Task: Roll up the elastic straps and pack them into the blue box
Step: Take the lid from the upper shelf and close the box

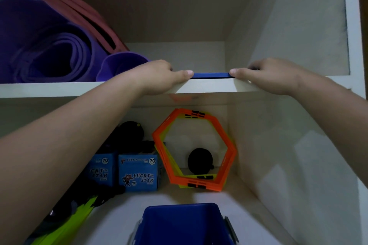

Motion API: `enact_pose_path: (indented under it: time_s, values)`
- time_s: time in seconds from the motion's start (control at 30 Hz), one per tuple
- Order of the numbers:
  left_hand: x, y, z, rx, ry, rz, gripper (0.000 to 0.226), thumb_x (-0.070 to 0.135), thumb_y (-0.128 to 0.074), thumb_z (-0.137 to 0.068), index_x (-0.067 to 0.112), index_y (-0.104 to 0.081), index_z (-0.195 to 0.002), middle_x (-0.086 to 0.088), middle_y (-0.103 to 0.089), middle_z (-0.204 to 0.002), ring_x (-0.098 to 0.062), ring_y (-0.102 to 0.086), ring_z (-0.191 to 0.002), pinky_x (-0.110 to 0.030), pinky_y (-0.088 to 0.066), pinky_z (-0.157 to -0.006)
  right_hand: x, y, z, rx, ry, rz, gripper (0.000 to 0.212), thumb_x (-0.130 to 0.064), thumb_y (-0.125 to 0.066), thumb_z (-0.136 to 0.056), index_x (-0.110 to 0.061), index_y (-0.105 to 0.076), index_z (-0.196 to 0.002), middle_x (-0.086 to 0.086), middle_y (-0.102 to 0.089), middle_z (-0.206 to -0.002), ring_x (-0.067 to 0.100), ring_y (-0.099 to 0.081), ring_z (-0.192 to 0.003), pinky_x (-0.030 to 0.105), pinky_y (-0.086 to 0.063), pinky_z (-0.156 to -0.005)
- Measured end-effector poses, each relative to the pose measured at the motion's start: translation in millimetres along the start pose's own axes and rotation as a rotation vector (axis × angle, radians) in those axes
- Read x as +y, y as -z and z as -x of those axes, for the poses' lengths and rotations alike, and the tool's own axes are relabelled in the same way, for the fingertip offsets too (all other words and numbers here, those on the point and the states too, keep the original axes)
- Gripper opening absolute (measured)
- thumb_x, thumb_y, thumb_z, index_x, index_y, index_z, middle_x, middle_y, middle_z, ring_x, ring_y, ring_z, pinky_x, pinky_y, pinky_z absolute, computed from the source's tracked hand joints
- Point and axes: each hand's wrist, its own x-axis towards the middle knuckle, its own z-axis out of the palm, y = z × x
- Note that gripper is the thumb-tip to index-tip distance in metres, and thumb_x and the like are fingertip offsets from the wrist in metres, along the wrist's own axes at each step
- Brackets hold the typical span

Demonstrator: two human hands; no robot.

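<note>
A flat blue lid (211, 75) lies on the upper shelf (59, 89) of a white cupboard, only its front edge showing. My left hand (159, 77) grips its left end and my right hand (266, 75) grips its right end, thumbs pointing at each other. The open blue box (183, 223) with grey side latches stands on the lower shelf at the bottom centre, its inside dark. Black and yellow-green straps (75, 215) lie in a heap at the lower left, partly hidden by my left forearm.
Rolled purple mat (45, 45) and red mats (79, 12) fill the upper shelf's left. On the lower shelf stand two blue "Lucky Star" cartons (137, 173), orange and yellow hexagon rings (195, 149), and a black round object (200, 160). The cupboard wall (298, 26) closes the right.
</note>
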Motion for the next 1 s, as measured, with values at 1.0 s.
enact_pose_path:
  time_s: [1.0]
  values:
    - [-23,-70,128,0.642,-0.241,0.174,0.096,0.071,-0.040,-0.091,0.007,-0.014,-0.159,-0.007,-0.036,-0.159,-0.021,-0.027,-0.148,-0.055,-0.031,-0.117,-8,-67,130,0.685,0.180,-0.287,0.083,-0.071,-0.065,-0.075,-0.018,-0.056,-0.138,-0.001,-0.059,-0.136,0.024,-0.049,-0.129,0.041,-0.043,-0.106]
